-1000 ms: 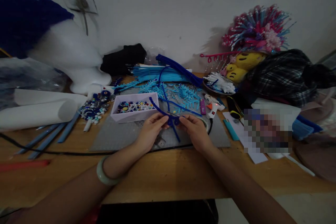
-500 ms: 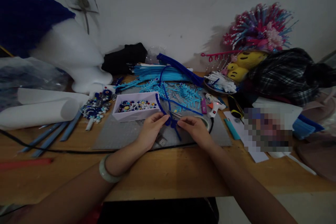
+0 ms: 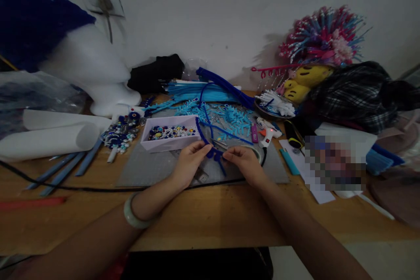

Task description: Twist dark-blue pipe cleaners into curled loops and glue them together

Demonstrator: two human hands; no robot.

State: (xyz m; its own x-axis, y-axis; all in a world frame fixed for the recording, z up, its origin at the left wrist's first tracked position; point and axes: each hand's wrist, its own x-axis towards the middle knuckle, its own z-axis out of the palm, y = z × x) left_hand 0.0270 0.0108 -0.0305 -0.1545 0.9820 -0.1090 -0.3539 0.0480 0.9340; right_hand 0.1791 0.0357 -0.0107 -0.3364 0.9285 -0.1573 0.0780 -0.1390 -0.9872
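Note:
A dark blue pipe cleaner (image 3: pixel 216 156), bent into small loops, runs between my two hands above the grey mat (image 3: pixel 141 170). My left hand (image 3: pixel 190 161) pinches it with thumb and forefinger, and a long end rises past the white box of beads (image 3: pixel 169 145). My right hand (image 3: pixel 244 162) is closed in a pinch at the other side of the loops; the fingertips hide the exact grip. Scissors (image 3: pixel 219 143) lie just behind the hands. Light blue branch shapes (image 3: pixel 234 120) made of pipe cleaners spread over the back of the mat.
A hot glue gun (image 3: pixel 269 135) and a purple-pink lighter-like piece (image 3: pixel 254 133) lie to the right. Behind are bundles of blue pipe cleaners (image 3: pixel 197 90). A white foam head (image 3: pixel 95 61) stands at left, near a bead cluster (image 3: pixel 120 135). A black cable (image 3: pixel 98 190) crosses the table.
My right hand has shifted very slightly right, and the looped part between the hands looks a little more spread. Both hands keep their pinch.

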